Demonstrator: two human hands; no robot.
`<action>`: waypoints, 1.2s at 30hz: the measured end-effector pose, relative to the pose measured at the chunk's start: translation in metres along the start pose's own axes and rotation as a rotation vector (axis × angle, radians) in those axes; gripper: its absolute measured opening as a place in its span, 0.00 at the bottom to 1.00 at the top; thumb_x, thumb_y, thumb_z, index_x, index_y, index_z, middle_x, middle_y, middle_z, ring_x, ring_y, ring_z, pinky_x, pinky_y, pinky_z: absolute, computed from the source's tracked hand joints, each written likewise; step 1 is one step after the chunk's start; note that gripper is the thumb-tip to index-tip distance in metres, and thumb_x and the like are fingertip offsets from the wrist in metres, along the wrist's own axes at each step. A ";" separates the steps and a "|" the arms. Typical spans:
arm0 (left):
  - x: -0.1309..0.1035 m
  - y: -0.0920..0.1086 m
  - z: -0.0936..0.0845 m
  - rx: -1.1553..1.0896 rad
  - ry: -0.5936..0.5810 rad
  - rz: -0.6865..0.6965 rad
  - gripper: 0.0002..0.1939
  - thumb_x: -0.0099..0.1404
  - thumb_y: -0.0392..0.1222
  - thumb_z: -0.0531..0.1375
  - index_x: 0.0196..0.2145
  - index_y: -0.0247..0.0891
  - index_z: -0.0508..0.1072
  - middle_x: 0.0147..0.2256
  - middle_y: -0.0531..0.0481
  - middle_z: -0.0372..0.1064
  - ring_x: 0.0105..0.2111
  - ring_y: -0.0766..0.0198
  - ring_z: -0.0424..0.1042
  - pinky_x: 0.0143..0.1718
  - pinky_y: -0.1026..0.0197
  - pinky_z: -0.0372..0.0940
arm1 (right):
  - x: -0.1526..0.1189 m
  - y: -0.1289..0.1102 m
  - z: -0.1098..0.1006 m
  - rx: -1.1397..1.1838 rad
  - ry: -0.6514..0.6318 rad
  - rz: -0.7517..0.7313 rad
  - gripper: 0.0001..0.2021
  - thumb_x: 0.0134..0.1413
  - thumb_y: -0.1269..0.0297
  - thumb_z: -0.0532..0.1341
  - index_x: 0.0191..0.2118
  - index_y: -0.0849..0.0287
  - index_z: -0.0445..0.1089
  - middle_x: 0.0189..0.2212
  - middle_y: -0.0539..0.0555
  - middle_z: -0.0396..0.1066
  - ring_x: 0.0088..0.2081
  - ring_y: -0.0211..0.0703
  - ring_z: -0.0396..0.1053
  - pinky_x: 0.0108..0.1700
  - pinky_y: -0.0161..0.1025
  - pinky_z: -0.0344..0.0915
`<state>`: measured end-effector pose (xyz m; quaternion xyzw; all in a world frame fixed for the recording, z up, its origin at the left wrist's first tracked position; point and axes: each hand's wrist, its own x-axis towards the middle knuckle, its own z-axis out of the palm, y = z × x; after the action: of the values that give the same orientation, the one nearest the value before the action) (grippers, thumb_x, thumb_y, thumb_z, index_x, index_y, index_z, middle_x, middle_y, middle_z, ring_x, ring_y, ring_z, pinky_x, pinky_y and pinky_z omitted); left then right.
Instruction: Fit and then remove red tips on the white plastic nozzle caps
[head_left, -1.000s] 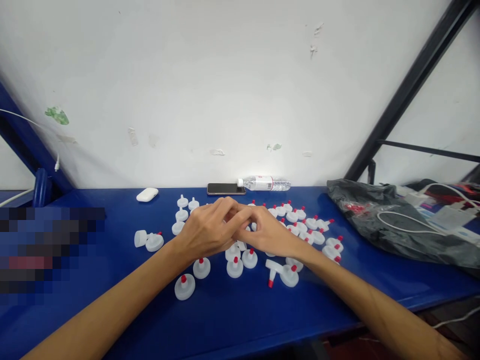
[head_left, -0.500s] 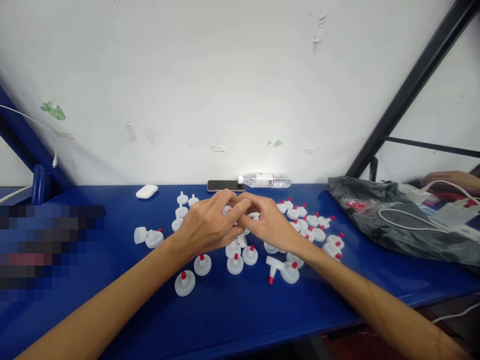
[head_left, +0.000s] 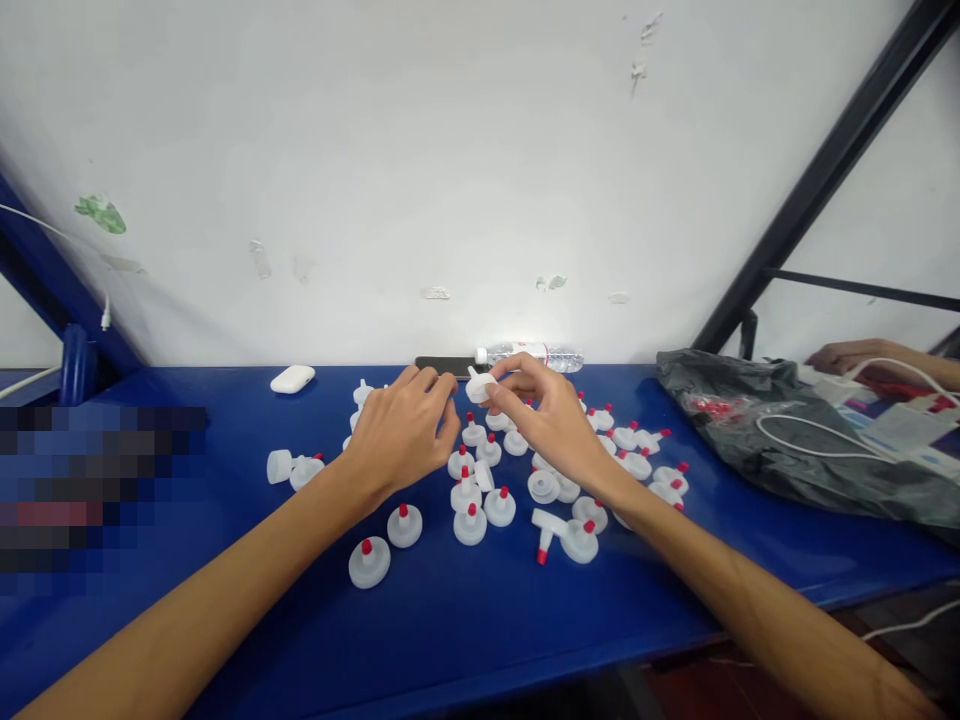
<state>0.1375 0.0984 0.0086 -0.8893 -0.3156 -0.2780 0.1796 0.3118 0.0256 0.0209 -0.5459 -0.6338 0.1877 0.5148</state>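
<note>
Above the bench (head_left: 450, 620), in the head view, the right hand (head_left: 555, 420) is pinching a small white cap (head_left: 481, 388) between thumb and fingers. The cap's nozzle is pointing up and a little to the left, its round base facing down toward the bench, so its long axis is leaning slightly left of upright. The cap is sitting at the right hand's fingertips, just to the right of the left hand (head_left: 401, 430), in the space between the two hands. The left hand is hovering palm down with its fingers curled; whether it is gripping anything, one cannot tell.

Red-tipped caps (head_left: 470, 525) are standing on the bench below and around the hands, most with their tips up. One tipped cap (head_left: 549, 523) is lying over, its red tip pointing toward the person. Behind the hands, a phone (head_left: 442, 366) is lying flat near a bottle (head_left: 529, 357) resting on its side. A white case (head_left: 292, 379) is lying to the left. At the right, another person's hand (head_left: 862, 355) is reaching over things beside a black bag (head_left: 720, 375).
</note>
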 end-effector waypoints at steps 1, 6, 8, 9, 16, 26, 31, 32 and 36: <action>0.000 0.000 0.001 0.009 -0.040 0.004 0.11 0.69 0.39 0.50 0.38 0.37 0.72 0.34 0.48 0.72 0.38 0.57 0.71 0.23 0.59 0.57 | 0.000 0.000 0.000 0.005 -0.002 -0.001 0.06 0.61 0.62 0.60 0.42 0.56 0.67 0.30 0.50 0.76 0.37 0.44 0.76 0.37 0.38 0.66; -0.002 -0.001 0.009 -0.014 -0.177 0.050 0.14 0.71 0.43 0.50 0.32 0.39 0.74 0.29 0.47 0.72 0.35 0.55 0.71 0.23 0.59 0.56 | -0.001 0.000 0.000 0.027 -0.031 -0.012 0.06 0.61 0.63 0.60 0.43 0.56 0.67 0.32 0.50 0.76 0.38 0.43 0.76 0.40 0.40 0.67; -0.003 -0.001 0.011 -0.053 -0.199 0.068 0.16 0.70 0.44 0.51 0.30 0.39 0.74 0.27 0.47 0.72 0.32 0.55 0.71 0.24 0.59 0.58 | -0.001 0.000 0.000 0.024 -0.044 -0.016 0.06 0.61 0.63 0.59 0.43 0.56 0.67 0.32 0.51 0.76 0.37 0.43 0.75 0.39 0.40 0.67; -0.003 -0.001 0.011 -0.072 -0.207 0.070 0.16 0.70 0.44 0.51 0.28 0.40 0.73 0.26 0.47 0.72 0.30 0.56 0.71 0.24 0.59 0.58 | -0.001 0.000 0.000 0.020 -0.048 -0.019 0.06 0.61 0.63 0.59 0.43 0.56 0.67 0.32 0.50 0.76 0.37 0.43 0.75 0.39 0.40 0.67; -0.003 -0.003 0.011 -0.088 -0.284 0.043 0.16 0.68 0.39 0.51 0.23 0.40 0.69 0.25 0.48 0.70 0.22 0.60 0.68 0.22 0.60 0.55 | -0.002 0.000 0.000 -0.006 -0.061 -0.018 0.06 0.61 0.63 0.59 0.43 0.55 0.67 0.31 0.50 0.76 0.37 0.43 0.75 0.40 0.41 0.66; -0.003 -0.004 0.013 -0.047 -0.248 0.040 0.15 0.68 0.38 0.50 0.25 0.40 0.70 0.24 0.48 0.71 0.25 0.58 0.71 0.22 0.59 0.55 | -0.003 0.000 0.001 -0.018 -0.075 -0.027 0.05 0.62 0.63 0.59 0.43 0.55 0.68 0.31 0.49 0.76 0.37 0.43 0.75 0.40 0.40 0.66; 0.000 -0.004 0.005 -0.095 -0.136 -0.057 0.12 0.71 0.38 0.48 0.33 0.40 0.69 0.28 0.49 0.73 0.27 0.60 0.72 0.23 0.61 0.54 | -0.003 -0.001 0.002 -0.035 -0.084 -0.029 0.05 0.60 0.64 0.60 0.42 0.55 0.68 0.31 0.49 0.76 0.36 0.43 0.75 0.39 0.39 0.67; 0.000 -0.003 0.003 -0.127 -0.118 -0.079 0.12 0.72 0.39 0.47 0.36 0.40 0.69 0.29 0.49 0.73 0.27 0.60 0.72 0.24 0.61 0.55 | -0.003 -0.001 0.002 -0.047 -0.084 -0.034 0.05 0.60 0.65 0.60 0.42 0.55 0.68 0.31 0.49 0.76 0.36 0.42 0.75 0.39 0.39 0.67; 0.000 0.001 -0.005 -0.233 -0.068 -0.105 0.13 0.74 0.40 0.45 0.44 0.40 0.69 0.32 0.49 0.74 0.31 0.60 0.73 0.28 0.60 0.58 | -0.003 0.000 0.002 -0.080 -0.086 -0.060 0.05 0.59 0.65 0.60 0.41 0.54 0.69 0.32 0.49 0.77 0.37 0.42 0.75 0.39 0.38 0.66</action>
<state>0.1367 0.0953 0.0122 -0.8952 -0.3331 -0.2918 0.0495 0.3095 0.0235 0.0184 -0.5382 -0.6785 0.1696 0.4704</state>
